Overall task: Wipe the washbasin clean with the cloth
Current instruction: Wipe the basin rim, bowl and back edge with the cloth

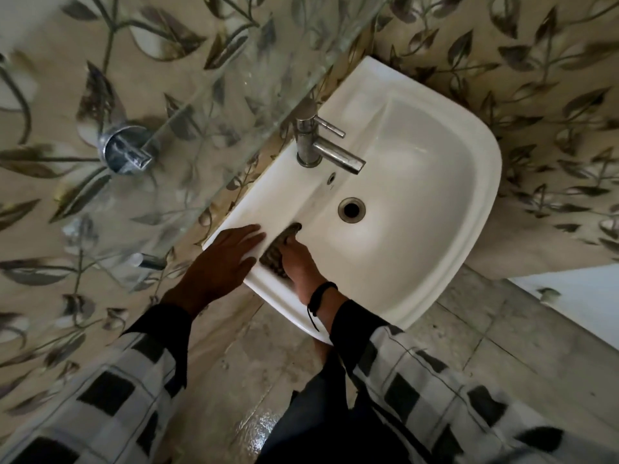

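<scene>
The left hand (231,254) lay flat on the near rim of the white washbasin (418,195), fingers straight and close together, holding nothing. Just to its right, the right hand (299,262) reached into the bowl, its fingers curled round a dark patterned cloth (275,254) and pressing it against the inner slope. The cloth sat between the two hands, gripped by the right one and just short of the left one's fingertips. A black wristband (322,293) circled the right wrist. Beyond the right hand's fingertips lay the drain (351,210), then the overflow hole (331,178), and farther still the chrome tap (318,145). Beyond the left hand a glass shelf (217,105) jutted out over leaf-patterned wall tiles (536,95).
</scene>
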`<state>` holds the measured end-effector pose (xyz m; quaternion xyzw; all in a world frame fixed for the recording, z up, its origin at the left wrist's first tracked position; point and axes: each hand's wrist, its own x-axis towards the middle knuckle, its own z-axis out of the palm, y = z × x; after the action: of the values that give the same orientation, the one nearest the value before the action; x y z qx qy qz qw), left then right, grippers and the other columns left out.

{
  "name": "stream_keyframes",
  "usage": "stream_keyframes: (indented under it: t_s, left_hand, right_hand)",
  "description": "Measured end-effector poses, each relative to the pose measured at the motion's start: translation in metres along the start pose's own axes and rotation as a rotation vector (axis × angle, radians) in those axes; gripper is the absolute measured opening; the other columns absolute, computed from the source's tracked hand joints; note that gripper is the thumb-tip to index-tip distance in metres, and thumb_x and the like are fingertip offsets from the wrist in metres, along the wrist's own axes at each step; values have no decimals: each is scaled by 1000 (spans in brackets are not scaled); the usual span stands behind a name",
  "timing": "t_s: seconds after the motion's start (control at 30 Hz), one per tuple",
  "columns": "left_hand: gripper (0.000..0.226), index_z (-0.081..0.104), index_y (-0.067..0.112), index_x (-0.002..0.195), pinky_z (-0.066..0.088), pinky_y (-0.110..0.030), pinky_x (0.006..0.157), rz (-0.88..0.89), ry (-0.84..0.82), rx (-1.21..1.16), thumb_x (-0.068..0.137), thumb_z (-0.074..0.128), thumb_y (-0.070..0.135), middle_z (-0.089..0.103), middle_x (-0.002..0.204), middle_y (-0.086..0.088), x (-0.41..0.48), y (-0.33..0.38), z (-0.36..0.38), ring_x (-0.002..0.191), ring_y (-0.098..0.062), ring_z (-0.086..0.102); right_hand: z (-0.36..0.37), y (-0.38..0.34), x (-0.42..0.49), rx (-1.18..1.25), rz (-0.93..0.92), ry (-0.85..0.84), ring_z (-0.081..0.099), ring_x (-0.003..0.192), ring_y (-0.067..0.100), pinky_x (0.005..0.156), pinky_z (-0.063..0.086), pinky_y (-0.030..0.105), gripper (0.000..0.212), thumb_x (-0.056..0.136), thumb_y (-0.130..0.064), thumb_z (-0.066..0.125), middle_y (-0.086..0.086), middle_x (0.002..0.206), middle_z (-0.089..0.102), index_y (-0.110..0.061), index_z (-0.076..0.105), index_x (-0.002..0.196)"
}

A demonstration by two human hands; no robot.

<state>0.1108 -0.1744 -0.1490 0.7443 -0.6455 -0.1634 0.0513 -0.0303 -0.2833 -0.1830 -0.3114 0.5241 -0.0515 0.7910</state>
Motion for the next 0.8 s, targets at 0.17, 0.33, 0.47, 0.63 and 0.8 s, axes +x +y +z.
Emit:
stream_keyframes:
  t_s: [0.17,0.33,0.47,0.63,0.8]
  left_hand:
    - [59,47,17,145,30,-38,112,23,-13,-8,86,47,16,39,153,-2,1,-7,0,133,-31,44]
    - [60,50,16,142,28,-33,112,-7,-12,-13,83,43,19,44,150,-3,2,-1,-1,133,-29,45]
    - [60,53,15,140,25,-28,111,-3,2,0,81,43,20,47,148,-3,3,0,-3,129,-26,47]
    - [54,64,14,128,31,-27,105,-41,108,-25,78,46,23,60,134,-3,9,11,-8,115,-25,52]
    - [51,66,14,125,34,-31,102,-22,89,53,79,46,22,63,130,-4,12,11,-10,108,-30,56]
  right_hand:
    - [4,8,64,87,-97,169,60,96,27,83,50,37,95,76,-75,40,5,111,60,-19,32,152]
    - [19,1,13,196,-180,114,59,84,12,76,53,22,76,85,-75,37,0,107,63,-36,32,149]
    - [8,-13,71,207,-260,298,56,99,16,106,43,46,61,81,-68,33,-10,122,55,-63,25,142]
    - [19,-10,58,220,-401,337,53,96,14,89,49,38,54,86,-48,37,-9,125,57,-68,30,135]
    - [3,-47,61,234,-367,408,60,86,14,97,51,46,59,88,-32,37,-6,121,67,-59,29,140]
